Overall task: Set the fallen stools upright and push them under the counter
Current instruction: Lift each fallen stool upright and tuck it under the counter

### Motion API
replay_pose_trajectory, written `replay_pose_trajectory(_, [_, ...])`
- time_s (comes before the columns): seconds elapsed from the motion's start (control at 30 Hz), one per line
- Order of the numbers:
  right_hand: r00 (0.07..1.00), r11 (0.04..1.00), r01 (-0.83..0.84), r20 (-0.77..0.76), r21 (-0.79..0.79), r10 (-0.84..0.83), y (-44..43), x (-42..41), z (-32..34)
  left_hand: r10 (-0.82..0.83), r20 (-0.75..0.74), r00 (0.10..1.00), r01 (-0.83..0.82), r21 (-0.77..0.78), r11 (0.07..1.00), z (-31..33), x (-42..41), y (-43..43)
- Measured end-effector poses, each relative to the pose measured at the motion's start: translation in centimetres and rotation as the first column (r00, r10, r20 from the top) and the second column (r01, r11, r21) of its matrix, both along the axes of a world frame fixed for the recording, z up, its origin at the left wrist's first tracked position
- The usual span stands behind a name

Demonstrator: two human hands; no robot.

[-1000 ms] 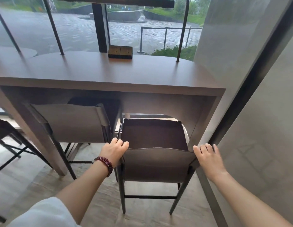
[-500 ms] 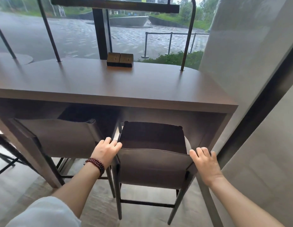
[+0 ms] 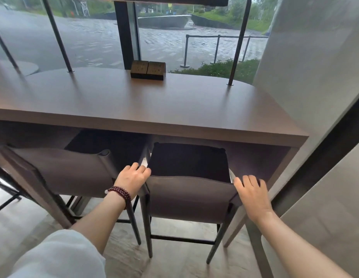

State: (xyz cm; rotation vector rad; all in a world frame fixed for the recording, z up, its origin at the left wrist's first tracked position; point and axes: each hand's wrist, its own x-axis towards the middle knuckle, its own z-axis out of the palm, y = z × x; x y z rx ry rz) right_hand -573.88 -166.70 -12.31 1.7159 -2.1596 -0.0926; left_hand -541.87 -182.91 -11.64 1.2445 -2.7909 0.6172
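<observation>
An upright brown stool [image 3: 189,195] with a low backrest and dark seat stands under the right end of the brown counter [image 3: 146,109]. My left hand [image 3: 132,179] rests on the left top corner of its backrest, fingers curled over the edge. On the right top corner lies my right hand [image 3: 252,192], fingers spread over the edge. A second upright stool [image 3: 68,169] of the same kind stands just to the left, its seat under the counter.
Two small wooden blocks [image 3: 148,70] sit at the counter's far edge by the window. Thin metal rods [image 3: 236,43] rise from the countertop. A grey wall [image 3: 319,97] with a dark frame runs close on the right. Another dark stool frame [image 3: 5,189] shows at far left.
The right stool has slid further under the counter with both hands on its backrest. My view has come closer and higher over the countertop.
</observation>
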Motion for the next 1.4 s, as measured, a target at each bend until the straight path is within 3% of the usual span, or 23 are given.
replay_pose_trajectory(0.6, [0.992, 0.986, 0.096, 0.072, 0.135, -0.107, -0.2, 0.0, 0.4, 0.165, 0.107, 0.981, -0.188, 0.273, 0.943, 2.2, -0.6, 0.1])
replay_pose_trajectory(0.73, [0.984, 0.965, 0.175, 0.012, 0.195, -0.18, -0.4, 1.1, 1.4, 0.163, 0.165, 0.973, -0.211, 0.339, 0.917, 3.0, -0.8, -0.5])
replay_pose_trajectory(1.13, [0.948, 0.889, 0.295, 0.012, 0.349, -0.319, -1.8, 2.5, 3.1, 0.119, 0.157, 0.98, -0.17, 0.367, 0.915, 3.3, -0.4, -0.8])
replay_pose_trajectory(1.4, [0.916, 0.852, 0.377, -0.01, 0.364, -0.401, -2.8, 2.8, 3.1, 0.118, 0.132, 0.984, -0.158, 0.355, 0.921, 2.5, -0.4, -1.0])
